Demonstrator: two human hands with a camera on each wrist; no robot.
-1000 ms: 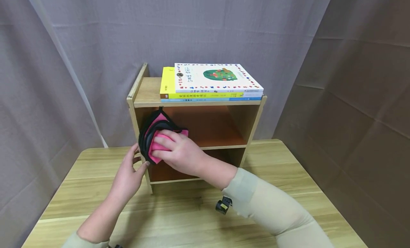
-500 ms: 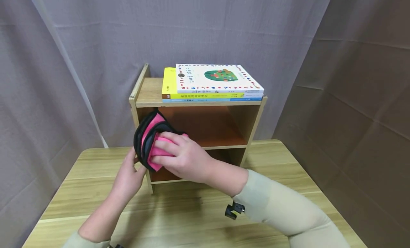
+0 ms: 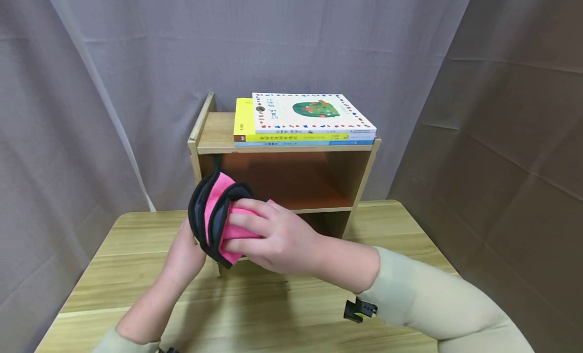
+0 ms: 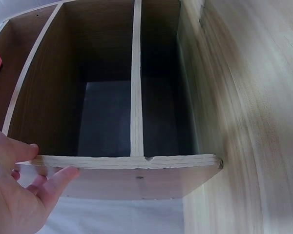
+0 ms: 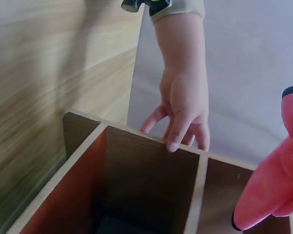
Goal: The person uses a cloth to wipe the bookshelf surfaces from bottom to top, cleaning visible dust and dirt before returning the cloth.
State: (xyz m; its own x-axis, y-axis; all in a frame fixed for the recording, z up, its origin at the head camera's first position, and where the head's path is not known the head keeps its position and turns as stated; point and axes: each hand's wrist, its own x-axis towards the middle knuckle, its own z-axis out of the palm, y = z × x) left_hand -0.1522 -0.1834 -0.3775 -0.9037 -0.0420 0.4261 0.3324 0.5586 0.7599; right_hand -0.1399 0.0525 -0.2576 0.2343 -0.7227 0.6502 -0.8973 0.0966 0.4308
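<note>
A pink cloth with black edging (image 3: 218, 190) is bunched in my right hand (image 3: 284, 239), whose fingers curl over it in front of the shelf's left side. In the right wrist view the pink cloth (image 5: 268, 190) shows at the right edge. My left hand (image 3: 182, 259) is partly hidden behind the cloth in the head view. In the left wrist view my left hand (image 4: 14, 187) grips the edge of the wooden shelf's side panel (image 4: 117, 163), thumb on the inner side and fingers on the outer side.
On the shelf top (image 3: 217, 126) lies a stack of books (image 3: 314, 112), a white one uppermost. The shelf stands on a wood-grain table (image 3: 132, 246). Grey curtains (image 3: 291, 44) hang behind and beside it.
My right hand has drawn the cloth down and back towards me, away from the upper compartment. My left hand stays at the shelf's left side, now more covered by the cloth.
</note>
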